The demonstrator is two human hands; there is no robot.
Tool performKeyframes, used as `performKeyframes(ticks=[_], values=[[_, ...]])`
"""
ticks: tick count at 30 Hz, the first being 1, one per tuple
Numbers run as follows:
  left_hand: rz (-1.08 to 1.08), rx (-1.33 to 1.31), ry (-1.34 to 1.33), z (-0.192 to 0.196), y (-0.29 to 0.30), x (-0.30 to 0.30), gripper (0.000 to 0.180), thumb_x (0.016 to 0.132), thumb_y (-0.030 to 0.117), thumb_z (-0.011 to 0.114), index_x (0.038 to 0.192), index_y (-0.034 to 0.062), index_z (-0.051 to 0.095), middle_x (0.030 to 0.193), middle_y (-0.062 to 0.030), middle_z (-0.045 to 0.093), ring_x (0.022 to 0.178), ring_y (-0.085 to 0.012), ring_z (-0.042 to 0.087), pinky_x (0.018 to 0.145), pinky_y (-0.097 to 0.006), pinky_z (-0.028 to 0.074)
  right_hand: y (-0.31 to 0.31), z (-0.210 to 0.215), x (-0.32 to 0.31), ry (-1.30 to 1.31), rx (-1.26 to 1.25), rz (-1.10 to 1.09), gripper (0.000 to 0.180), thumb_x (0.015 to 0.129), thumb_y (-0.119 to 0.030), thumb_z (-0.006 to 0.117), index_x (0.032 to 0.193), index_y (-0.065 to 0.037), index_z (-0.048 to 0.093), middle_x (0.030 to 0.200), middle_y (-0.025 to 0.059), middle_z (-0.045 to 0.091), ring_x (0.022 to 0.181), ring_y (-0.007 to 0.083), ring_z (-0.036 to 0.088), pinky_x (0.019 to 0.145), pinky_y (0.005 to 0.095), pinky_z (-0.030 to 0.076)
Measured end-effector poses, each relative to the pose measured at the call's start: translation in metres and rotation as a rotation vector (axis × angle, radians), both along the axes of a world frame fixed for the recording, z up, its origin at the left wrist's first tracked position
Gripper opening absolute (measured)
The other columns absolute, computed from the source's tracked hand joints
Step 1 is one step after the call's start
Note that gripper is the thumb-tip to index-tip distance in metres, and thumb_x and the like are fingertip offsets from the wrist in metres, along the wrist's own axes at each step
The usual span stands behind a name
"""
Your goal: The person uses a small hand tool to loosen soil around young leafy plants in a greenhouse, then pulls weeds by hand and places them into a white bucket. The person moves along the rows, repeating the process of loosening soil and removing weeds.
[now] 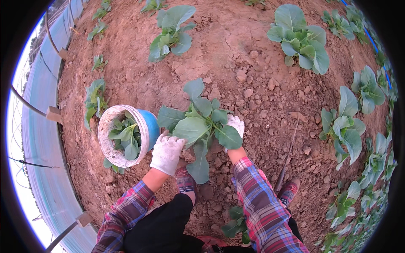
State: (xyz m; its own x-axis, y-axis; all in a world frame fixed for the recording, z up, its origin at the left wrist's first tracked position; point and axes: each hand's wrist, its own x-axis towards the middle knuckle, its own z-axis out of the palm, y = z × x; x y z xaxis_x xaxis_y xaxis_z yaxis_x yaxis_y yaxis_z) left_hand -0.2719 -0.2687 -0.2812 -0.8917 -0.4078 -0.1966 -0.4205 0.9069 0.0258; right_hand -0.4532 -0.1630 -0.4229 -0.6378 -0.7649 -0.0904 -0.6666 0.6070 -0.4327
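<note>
A young cabbage-like plant (201, 120) with broad grey-green leaves stands in the soil right in front of me. My left hand (166, 155), in a white glove, is at the plant's left side, its fingers curled in at the edge of a large pale leaf (190, 130). On the other side, my right hand (235, 125), also gloved, reaches in behind the leaves, which hide most of its fingers. Beside my left hand a blue and white bucket (149, 126) leans with its mouth toward the left, and several picked leaves (126, 137) lie inside it.
A long thin tool (288, 162) lies on the cloddy brown soil (253, 84) by my right shoe (289, 189). Similar plants (300, 40) grow in rows ahead and to the right. Plastic sheeting (46, 122) with bent poles runs along the left. A small plant (236, 225) grows between my feet.
</note>
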Motion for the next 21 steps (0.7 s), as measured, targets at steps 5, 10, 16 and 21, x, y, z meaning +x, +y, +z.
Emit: performKeyframes(ticks=[5,10,16,21], values=[[0.002,0.004,0.010,-0.003,0.001,0.005,0.018,0.077,0.014,0.058,0.094,0.0149,0.064,0.083,-0.0071,0.063,0.088,-0.0260,0.060,0.099,-0.042,0.038,-0.017,0.007,-0.008,-0.027,0.149,-0.004,0.018,0.078,-0.022,0.056,0.091,-0.014,0.066,0.095,0.0051,0.061,0.094,0.0237,0.057,0.076,0.0392,0.041],[-0.009,-0.006,0.029,-0.002,0.003,0.004,0.017,0.075,0.015,0.062,0.091,0.0135,0.065,0.084,-0.0069,0.064,0.089,-0.0276,0.060,0.096,-0.042,0.040,-0.017,0.005,-0.009,-0.013,0.056,-0.049,0.015,0.076,-0.024,0.058,0.085,-0.013,0.064,0.087,0.0068,0.061,0.090,0.0257,0.058,0.071,0.0391,0.043],[-0.002,-0.008,-0.024,0.002,0.002,0.006,0.023,0.075,0.014,0.060,0.098,0.0149,0.062,0.085,-0.0075,0.061,0.091,-0.0265,0.060,0.101,-0.042,0.036,-0.022,0.006,0.000,-0.052,0.043,-0.121,0.020,0.075,-0.025,0.059,0.090,-0.014,0.066,0.090,0.0083,0.063,0.091,0.0288,0.058,0.074,0.0418,0.043],[-0.011,0.012,-0.049,0.006,0.003,0.004,0.036,0.064,0.017,0.069,0.099,0.0142,0.061,0.085,-0.0072,0.060,0.092,-0.0259,0.059,0.102,-0.042,0.035,-0.027,0.013,-0.007,-0.169,0.116,-0.190,0.019,0.074,-0.024,0.061,0.089,-0.014,0.067,0.095,0.0069,0.064,0.096,0.0259,0.058,0.077,0.0398,0.044]])
